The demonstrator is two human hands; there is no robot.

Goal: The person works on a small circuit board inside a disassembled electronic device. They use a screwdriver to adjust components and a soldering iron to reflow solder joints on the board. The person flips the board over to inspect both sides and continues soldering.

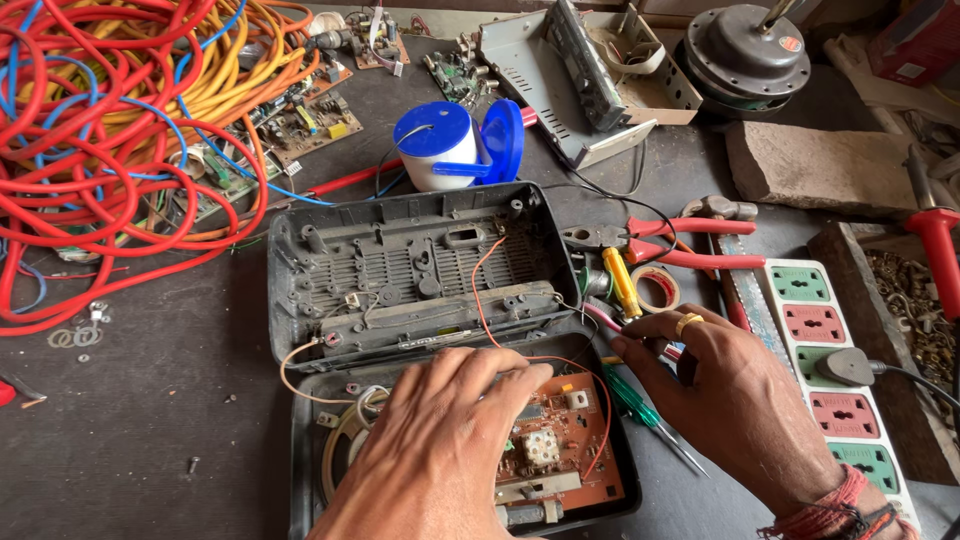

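At frame bottom centre, left hand [440,450] spread flat, gripping nothing, on orange-brown circuit board [575,450] in open black plastic radio casing [400,260], right hand [725,400] pinching thin pink-handled tool [605,322].

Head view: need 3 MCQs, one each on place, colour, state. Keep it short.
1. Where does the left hand rest?
A. on the circuit board in the opened black case
B. on the power strip
C. on the wire pile

2. What colour is the lid of the white tub?
A. green
B. blue
C. black

3. What state is the black case in?
A. shut
B. opened in two halves
C. wrapped in tape

Key: 1 A, its fingers lie over the brown circuit board. 2 B, the blue lid leans beside the tub. 3 B, both halves show their insides.
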